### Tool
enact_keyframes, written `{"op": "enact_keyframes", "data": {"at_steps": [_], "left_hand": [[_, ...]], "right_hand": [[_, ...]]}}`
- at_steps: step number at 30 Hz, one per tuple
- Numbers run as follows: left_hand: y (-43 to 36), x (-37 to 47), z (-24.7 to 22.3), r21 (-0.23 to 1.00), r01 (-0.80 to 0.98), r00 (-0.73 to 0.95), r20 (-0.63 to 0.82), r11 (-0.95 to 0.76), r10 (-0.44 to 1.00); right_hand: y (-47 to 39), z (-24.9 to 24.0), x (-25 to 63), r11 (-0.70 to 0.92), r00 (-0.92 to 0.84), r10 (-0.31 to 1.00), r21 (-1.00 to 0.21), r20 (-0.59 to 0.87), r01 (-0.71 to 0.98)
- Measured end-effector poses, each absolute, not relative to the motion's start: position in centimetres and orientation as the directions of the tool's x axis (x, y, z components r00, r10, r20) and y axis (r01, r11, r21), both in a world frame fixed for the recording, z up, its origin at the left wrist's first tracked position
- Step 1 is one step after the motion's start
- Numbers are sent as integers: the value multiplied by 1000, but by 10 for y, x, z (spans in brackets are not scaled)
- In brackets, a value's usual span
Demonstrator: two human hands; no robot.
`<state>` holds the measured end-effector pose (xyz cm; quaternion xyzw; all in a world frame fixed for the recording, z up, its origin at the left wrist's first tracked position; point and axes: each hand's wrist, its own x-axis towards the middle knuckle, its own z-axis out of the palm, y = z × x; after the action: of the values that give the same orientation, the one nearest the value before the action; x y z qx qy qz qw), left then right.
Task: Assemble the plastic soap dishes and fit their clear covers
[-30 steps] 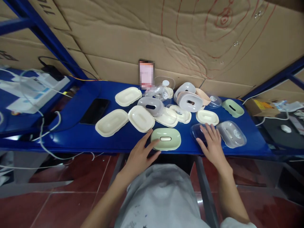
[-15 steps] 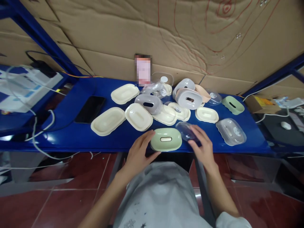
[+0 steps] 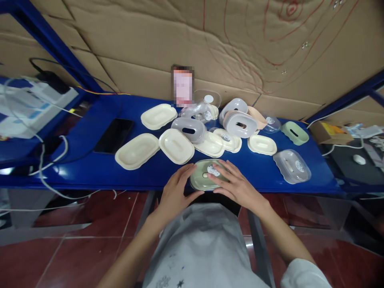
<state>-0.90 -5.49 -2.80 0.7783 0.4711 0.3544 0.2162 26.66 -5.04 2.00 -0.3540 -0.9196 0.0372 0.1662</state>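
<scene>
At the table's front edge lies a light green soap dish (image 3: 198,180), with a clear lid (image 3: 214,165) bearing a round white sticker over it. My left hand (image 3: 179,188) grips the dish's left end, thumb at the near side and fingers at the far side. My right hand (image 3: 238,187) holds the lid's right side, fingers spread over its top and thumb near the front edge. Whether the lid sits fully down cannot be made out. Just behind are a cream tray (image 3: 177,147) and a grey slotted dish (image 3: 196,135).
More cream trays (image 3: 136,152), clear lids and slotted dishes (image 3: 240,125) crowd the back of the blue table (image 3: 156,176). A lidded clear box (image 3: 291,167) and a green slotted dish (image 3: 295,133) stand to the right. A dark phone (image 3: 113,136) and white cables (image 3: 45,172) lie left.
My right hand has moved left with the clear lid and brought it over the green soap dish. My left hand has stayed at the dish's left end.
</scene>
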Motion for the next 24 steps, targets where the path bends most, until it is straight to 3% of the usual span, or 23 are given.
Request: {"op": "enact_keyframes", "data": {"at_steps": [10, 17, 21, 24], "left_hand": [[-55, -11, -26, 669, 593, 312, 322, -448, 894], [-54, -10, -28, 611, 620, 346, 350, -492, 871], [-59, -13, -23, 602, 604, 356, 382, -522, 853], [-57, -22, -19, 582, 635, 263, 455, -508, 851]], "right_hand": [[-54, 21, 261, 750, -708, 652, -92, 273, 655], [-46, 12, 262, 754, -709, 657, -198, 257, 627], [-55, 18, 282, 704, -614, 696, -184, 372, 686], [-76, 31, 339, 478, -305, 738, -148, 602, 866]]}}
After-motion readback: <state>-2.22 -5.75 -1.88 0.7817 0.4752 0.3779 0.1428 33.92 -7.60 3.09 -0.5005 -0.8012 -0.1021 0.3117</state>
